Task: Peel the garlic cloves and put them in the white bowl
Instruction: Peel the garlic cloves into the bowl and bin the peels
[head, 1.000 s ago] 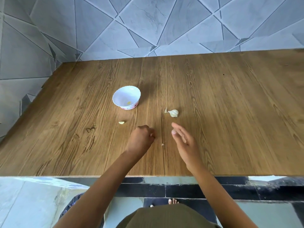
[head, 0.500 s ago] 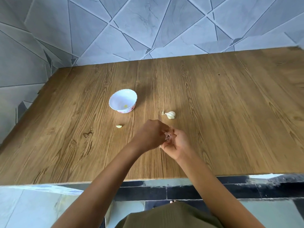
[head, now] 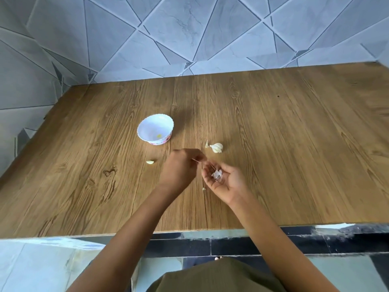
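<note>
lying palm-up, the right hand (head: pixel 228 180) cradles garlic skins (head: pixel 217 174); left hand (head: pixel 180 168) pinches a sliver (head: pixel 195 160).

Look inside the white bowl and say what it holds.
One small yellowish piece lies on the floor of the white bowl, likely a peeled clove. The near wall hides a strip of the floor.

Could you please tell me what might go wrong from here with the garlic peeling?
1. The papery skins lie loose in the open right hand; they could slip off and scatter over the table.
2. A loose clove lies on the table beside the white bowl, not in it, and might be overlooked.
3. The left hand pinches only a thin strip, which may tear.
</note>
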`<action>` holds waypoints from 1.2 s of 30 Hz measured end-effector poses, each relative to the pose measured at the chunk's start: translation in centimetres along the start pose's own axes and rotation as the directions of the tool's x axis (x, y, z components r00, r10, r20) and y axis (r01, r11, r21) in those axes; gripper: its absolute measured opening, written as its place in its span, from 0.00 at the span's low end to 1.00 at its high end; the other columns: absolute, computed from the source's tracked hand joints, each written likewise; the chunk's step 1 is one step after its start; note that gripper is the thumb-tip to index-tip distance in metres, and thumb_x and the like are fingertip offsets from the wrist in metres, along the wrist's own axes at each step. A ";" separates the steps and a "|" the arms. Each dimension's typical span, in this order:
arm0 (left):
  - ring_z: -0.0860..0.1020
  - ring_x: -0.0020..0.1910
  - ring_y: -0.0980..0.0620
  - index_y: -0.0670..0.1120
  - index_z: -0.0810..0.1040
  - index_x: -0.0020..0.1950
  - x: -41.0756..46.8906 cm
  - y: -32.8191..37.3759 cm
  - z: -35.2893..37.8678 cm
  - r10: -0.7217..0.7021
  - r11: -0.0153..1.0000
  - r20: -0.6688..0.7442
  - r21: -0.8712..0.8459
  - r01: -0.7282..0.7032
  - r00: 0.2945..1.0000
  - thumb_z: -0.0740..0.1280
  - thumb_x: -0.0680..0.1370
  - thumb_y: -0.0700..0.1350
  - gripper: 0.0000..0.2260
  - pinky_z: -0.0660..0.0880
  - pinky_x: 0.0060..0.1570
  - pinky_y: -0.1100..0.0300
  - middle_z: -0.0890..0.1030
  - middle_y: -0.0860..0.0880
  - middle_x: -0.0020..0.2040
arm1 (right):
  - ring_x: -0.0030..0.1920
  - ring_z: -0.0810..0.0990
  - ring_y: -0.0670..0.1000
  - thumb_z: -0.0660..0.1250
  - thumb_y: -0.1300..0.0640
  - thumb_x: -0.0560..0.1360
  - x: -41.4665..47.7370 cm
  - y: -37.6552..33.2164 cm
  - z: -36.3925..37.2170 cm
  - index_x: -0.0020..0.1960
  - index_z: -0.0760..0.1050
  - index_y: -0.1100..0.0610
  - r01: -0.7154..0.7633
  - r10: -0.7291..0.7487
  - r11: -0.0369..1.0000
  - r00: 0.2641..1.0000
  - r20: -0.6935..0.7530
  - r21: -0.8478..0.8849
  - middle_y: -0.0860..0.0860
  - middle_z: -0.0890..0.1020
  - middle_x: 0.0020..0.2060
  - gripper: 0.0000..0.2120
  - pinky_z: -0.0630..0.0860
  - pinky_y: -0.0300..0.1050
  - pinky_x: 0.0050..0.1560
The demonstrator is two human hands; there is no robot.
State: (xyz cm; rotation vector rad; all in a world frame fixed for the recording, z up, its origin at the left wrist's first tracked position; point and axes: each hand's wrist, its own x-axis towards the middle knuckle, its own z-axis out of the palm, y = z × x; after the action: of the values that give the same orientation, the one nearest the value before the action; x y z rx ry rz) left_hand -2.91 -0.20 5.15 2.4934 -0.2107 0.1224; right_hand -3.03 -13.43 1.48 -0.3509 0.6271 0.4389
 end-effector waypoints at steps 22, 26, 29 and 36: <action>0.79 0.53 0.47 0.40 0.79 0.60 -0.7 -3.9 1.7 -0.015 0.973 0.255 0.226 -0.044 0.967 0.57 0.73 0.26 0.21 0.76 0.53 0.56 0.79 0.43 0.58 | 0.46 0.78 0.54 0.53 0.58 0.82 -0.4 -0.8 -0.8 0.47 0.76 0.67 0.044 -0.044 0.998 0.999 -0.010 0.042 0.59 0.79 0.42 0.17 0.77 0.47 0.48; 0.79 0.51 0.51 0.42 0.79 0.60 -1.8 -3.0 2.5 0.056 0.963 0.306 0.233 -0.132 0.950 0.59 0.74 0.27 0.20 0.77 0.50 0.60 0.79 0.46 0.57 | 0.46 0.78 0.54 0.53 0.59 0.81 -0.3 -0.8 -0.7 0.47 0.76 0.67 0.059 -0.058 0.998 0.998 -0.010 0.035 0.59 0.79 0.43 0.16 0.76 0.46 0.49; 0.79 0.50 0.51 0.43 0.80 0.60 -2.6 -2.2 3.2 0.101 0.961 0.313 0.215 -0.174 0.944 0.60 0.76 0.29 0.17 0.76 0.50 0.62 0.79 0.46 0.56 | 0.46 0.78 0.53 0.53 0.59 0.81 -0.2 -0.7 -0.6 0.47 0.76 0.67 0.072 -0.072 0.997 0.997 -0.012 0.031 0.59 0.80 0.43 0.16 0.76 0.46 0.49; 0.80 0.46 0.52 0.46 0.80 0.57 -3.3 -2.0 4.0 0.167 0.920 0.277 0.302 -0.251 0.946 0.61 0.80 0.40 0.10 0.76 0.44 0.61 0.81 0.49 0.51 | 0.45 0.78 0.53 0.52 0.59 0.82 -0.1 -1.0 -0.6 0.46 0.75 0.67 0.096 -0.095 0.995 0.995 -0.016 0.028 0.59 0.79 0.42 0.17 0.76 0.45 0.48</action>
State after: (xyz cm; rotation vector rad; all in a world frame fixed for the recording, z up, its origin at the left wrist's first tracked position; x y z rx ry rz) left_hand -5.64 -0.60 0.37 2.8160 -0.6108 -0.0723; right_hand -2.92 -14.54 1.21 -0.3552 0.6273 0.3358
